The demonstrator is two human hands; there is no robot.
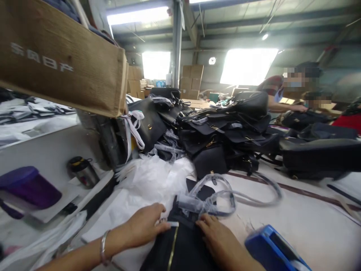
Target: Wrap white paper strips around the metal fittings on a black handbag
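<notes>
- Left hand (145, 225) is lying on the black bag (180, 248), fingers loosely spread, gripping nothing.
- Right hand (218, 237) is pressing the same bag, fingers extended, near wrapped straps (208, 203).

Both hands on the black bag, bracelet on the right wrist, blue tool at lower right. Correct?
Not quite: the head view shows the bracelet on the left wrist. Both the left hand and right hand rest on the black bag, blue tool at lower right.
</notes>
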